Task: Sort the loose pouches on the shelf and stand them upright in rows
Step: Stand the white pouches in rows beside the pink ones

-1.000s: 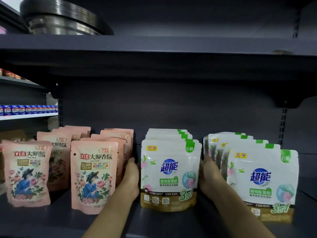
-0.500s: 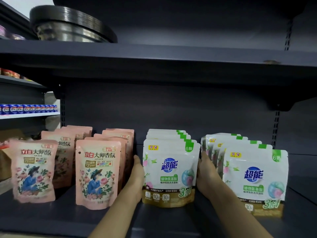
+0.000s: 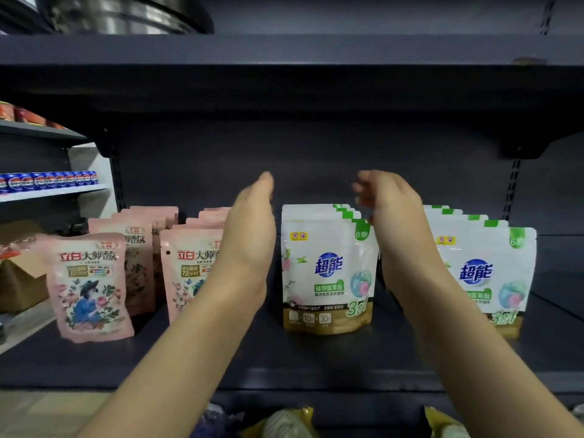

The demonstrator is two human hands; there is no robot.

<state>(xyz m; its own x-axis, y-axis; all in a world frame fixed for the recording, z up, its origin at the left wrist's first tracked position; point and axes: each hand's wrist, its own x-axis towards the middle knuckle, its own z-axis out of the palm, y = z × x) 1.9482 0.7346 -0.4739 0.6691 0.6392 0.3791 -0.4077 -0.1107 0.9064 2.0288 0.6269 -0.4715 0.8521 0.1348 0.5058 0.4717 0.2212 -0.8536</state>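
Two rows of white and green pouches stand upright on the dark shelf point(image 3: 316, 361): one row point(image 3: 327, 273) in the middle, another point(image 3: 493, 270) at the right. Two rows of pink pouches stand to the left, one point(image 3: 189, 267) beside my left arm and one point(image 3: 91, 286) at the far left. My left hand point(image 3: 249, 235) is raised left of the middle white row, fingers straight, holding nothing. My right hand point(image 3: 395, 222) is raised right of that row, fingers loosely bent and blurred, holding nothing. Neither hand touches a pouch.
The upper shelf point(image 3: 284, 52) hangs close above, with stacked metal pans point(image 3: 126, 14) on it. A cardboard box point(image 3: 19, 279) sits at the far left. Blue cans point(image 3: 47, 180) line a side shelf. Yellow-edged packets point(image 3: 284, 422) lie on the shelf below.
Both hands have let go of the sides of the middle white row and lifted up above its tops. The view has moved closer to the shelf.
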